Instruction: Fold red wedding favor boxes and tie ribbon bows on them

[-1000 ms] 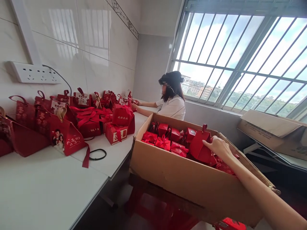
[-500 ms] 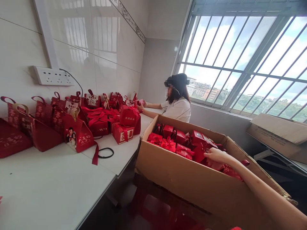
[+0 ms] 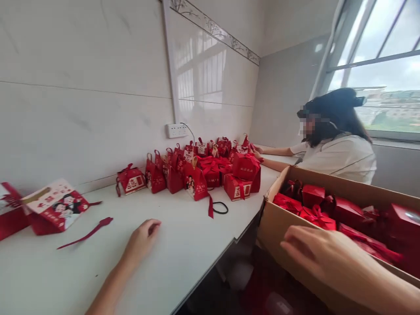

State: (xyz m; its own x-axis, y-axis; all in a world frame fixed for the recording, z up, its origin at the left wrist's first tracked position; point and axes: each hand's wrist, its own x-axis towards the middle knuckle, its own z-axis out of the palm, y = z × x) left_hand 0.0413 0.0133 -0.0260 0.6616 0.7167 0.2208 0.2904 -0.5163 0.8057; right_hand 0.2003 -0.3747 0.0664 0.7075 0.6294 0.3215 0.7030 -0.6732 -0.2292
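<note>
My left hand (image 3: 142, 238) rests on the white table (image 3: 183, 258), its fingers curled in loosely and no object showing in them. Beside it lies a dark red ribbon strip (image 3: 88, 234). Blurred by motion, my right hand (image 3: 315, 249) hangs over the near wall of a cardboard box (image 3: 272, 218), fingers bent but apart, with nothing seen in it. Inside that box are several red gift boxes (image 3: 313, 194) with ribbons. At the far left of the table stands a red gift box with a printed couple (image 3: 67, 210), its top pale.
More red gift boxes (image 3: 197, 181) crowd along the wall, near a black elastic loop (image 3: 220, 208). A socket strip (image 3: 177, 130) is on the wall. Across the table's far side, a person in a white top (image 3: 341, 153) reaches toward the gift boxes.
The view has swung left. My right hand has come back from the gift boxes inside the cardboard box to above its near wall. My left hand has come into view on the table.
</note>
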